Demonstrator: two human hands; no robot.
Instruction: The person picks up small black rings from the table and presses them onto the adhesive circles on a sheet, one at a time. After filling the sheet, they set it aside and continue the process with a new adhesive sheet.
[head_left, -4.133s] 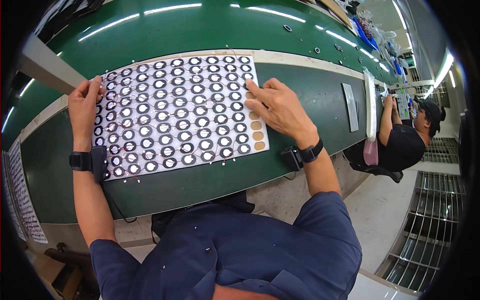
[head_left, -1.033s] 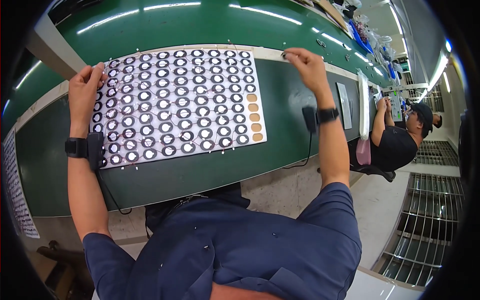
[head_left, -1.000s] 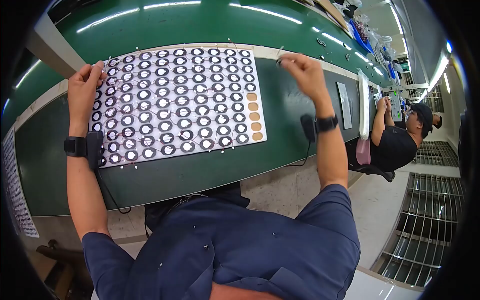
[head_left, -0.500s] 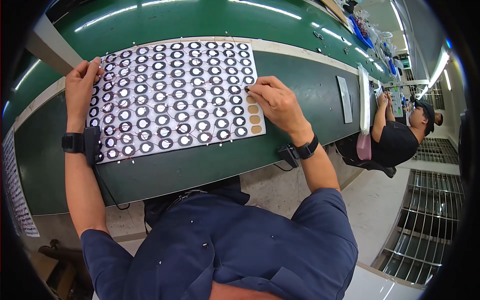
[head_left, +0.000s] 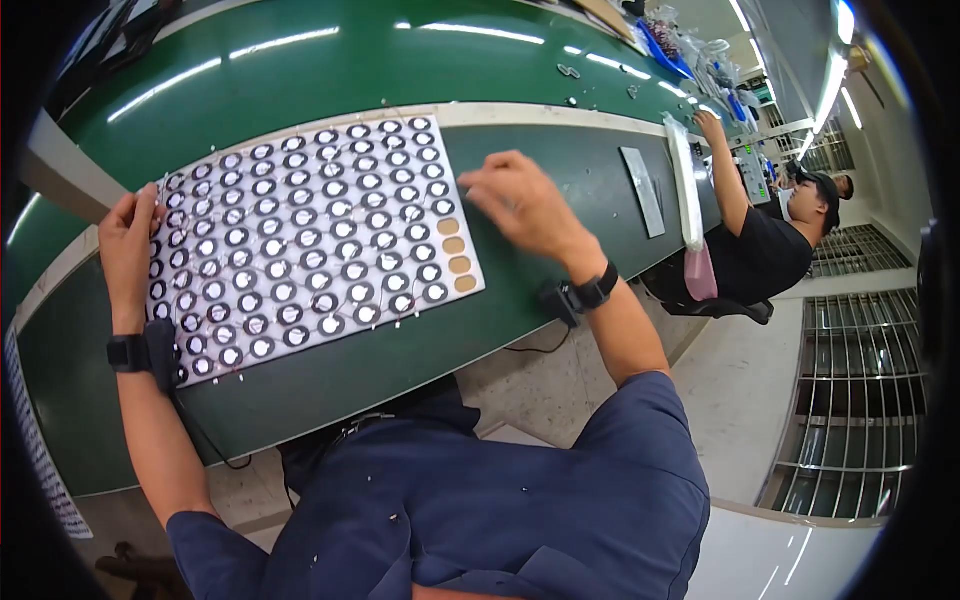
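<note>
A white tray [head_left: 300,250] of several rows of small round black-ringed parts lies on the dark green bench [head_left: 520,330] before me. Three tan round spots [head_left: 452,245] show in its right column. My left hand [head_left: 128,250], with a black wrist band, grips the tray's left edge. My right hand [head_left: 520,200], wearing a black watch, hovers blurred just right of the tray, fingers bent; whether it holds anything is unclear.
A green conveyor belt [head_left: 300,60] runs behind the bench. A grey flat plate [head_left: 640,178] and a long white strip [head_left: 685,170] lie to the right. A co-worker in black [head_left: 765,255] sits at the far right. Metal floor grates [head_left: 850,400] lie beyond.
My right hand reached up to the far right, came back onto the tray's right column, and has now lifted off it to the right. My left hand stayed on the tray's edge.
</note>
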